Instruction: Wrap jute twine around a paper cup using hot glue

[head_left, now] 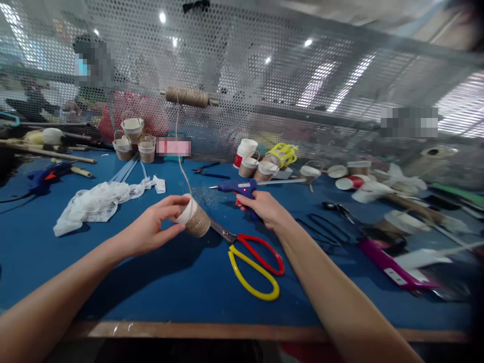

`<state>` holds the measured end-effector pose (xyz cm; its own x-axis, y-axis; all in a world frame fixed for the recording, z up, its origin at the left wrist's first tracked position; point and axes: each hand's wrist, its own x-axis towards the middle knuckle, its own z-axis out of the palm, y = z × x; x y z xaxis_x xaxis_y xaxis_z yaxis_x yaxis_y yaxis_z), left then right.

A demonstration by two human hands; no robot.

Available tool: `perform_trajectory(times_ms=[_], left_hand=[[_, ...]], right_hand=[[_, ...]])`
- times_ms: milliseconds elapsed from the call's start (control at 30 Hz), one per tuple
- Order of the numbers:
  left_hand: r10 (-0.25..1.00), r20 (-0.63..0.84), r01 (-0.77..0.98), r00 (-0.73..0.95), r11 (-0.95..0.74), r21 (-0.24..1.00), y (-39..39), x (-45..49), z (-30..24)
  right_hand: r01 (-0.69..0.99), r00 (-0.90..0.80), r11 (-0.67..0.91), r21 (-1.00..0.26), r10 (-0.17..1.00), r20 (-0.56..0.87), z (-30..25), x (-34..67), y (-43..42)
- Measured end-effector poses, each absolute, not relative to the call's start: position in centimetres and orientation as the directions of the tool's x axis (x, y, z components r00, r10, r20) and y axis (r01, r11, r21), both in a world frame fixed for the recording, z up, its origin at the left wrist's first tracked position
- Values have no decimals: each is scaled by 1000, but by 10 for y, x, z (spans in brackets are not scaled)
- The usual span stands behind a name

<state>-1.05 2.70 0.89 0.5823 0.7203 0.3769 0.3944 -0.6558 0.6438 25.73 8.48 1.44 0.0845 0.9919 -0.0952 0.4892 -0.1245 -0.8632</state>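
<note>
My left hand [153, 229] holds a paper cup [193, 218] partly wrapped in brown twine, tipped on its side just above the blue table [151, 282]. A strand of twine [180, 156] runs up from the cup to a spool [187, 97] mounted on the mesh panel. My right hand [264, 207] is closed on the handle of a blue glue gun [238, 187], whose nozzle points left toward the cup. Scissors with red and yellow handles [257, 264] lie on the table between my forearms.
White cloth [100, 200] lies at the left, near another blue glue gun [45, 176]. Finished twine-wrapped cups [134, 136] stand at the back left, more cups [251, 161] at the back middle. Pliers [207, 169], black scissors [340, 209] and a purple tool [393, 264] lie around. A person sits behind the mesh.
</note>
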Motion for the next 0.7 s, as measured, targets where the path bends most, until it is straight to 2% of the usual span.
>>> perform_trajectory(times_ms=[233,333,433,600,700], left_hand=[[707,397,418,585,-682,600,27,-10,8],[703,404,429,586,-691,582,26,-10,9],[697,401,442,594,-699,562,25,-9,11],[678,370,408,635,-701,585,22,-7,13],[683,345,377,643,-675,634,22,-7,12]], right_hand=[[661,147,-271,-700,961,-233,-9,248,108],[705,137,-248,-664,967,-216,-3,243,108],[704,69,-162,-692,985,-161,12,231,103],[512,-274,36,-858,954,-123,33,190,87],[213,-441,43,-976,895,-57,34,171,80]])
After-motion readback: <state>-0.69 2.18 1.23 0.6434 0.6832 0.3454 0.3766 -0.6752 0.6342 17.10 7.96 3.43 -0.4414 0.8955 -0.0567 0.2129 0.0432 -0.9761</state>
